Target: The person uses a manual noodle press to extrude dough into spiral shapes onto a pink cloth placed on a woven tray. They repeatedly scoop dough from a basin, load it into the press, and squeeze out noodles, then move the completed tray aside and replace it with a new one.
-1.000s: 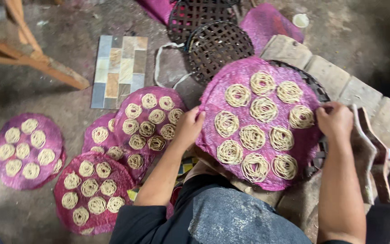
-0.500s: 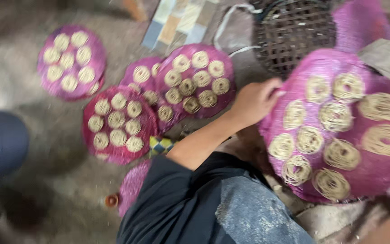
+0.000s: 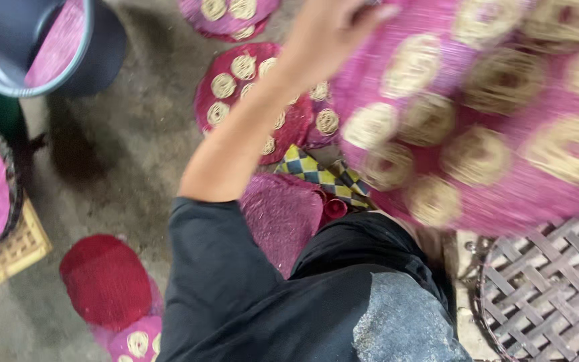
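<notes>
My left hand [image 3: 326,30] is stretched forward and grips the near-left edge of a large round pink mat [image 3: 497,201]. Several coiled pale noodle nests lie on the mat. It is lifted and blurred with motion, above a woven grey bamboo tray [image 3: 544,288] at the lower right. My right hand is out of the picture. My dark sleeve [image 3: 222,281] and lap fill the lower middle.
On the concrete floor lie more pink mats with noodle nests [image 3: 249,100], an empty pink mat [image 3: 283,214] and a red mat [image 3: 105,278]. A grey bucket [image 3: 35,40] stands at the top left, a bamboo basket [image 3: 8,251] at the left edge. A checkered cloth [image 3: 316,171] lies under my arm.
The view has swung left and down. The large mat has come up off the woven tray and closer to the camera. My right hand has left the picture.
</notes>
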